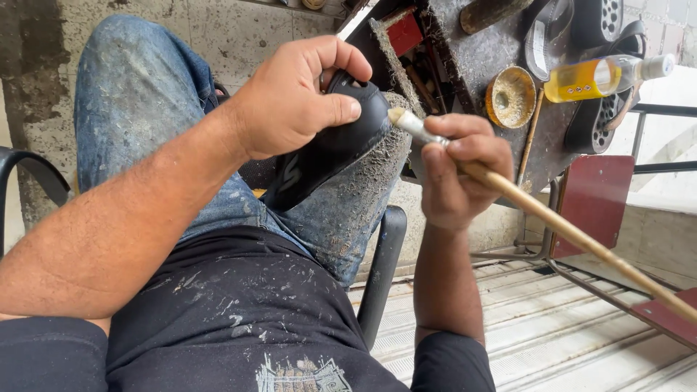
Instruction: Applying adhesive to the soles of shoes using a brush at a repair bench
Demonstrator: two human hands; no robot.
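Left hand [290,98] grips a black shoe [327,145] on the knee; right hand [457,170] holds a brush [552,221] against it.

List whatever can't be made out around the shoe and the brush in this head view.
- Black shoe: its upper end is covered by the left hand, so its full shape stays unseen.
- Brush: the tip meets the shoe, bristles too small to judge; the right hand hides part of the handle, whose far end leaves the right edge.
- Bottle of yellow liquid: label too small to read.
- Small tin: contents unclear.
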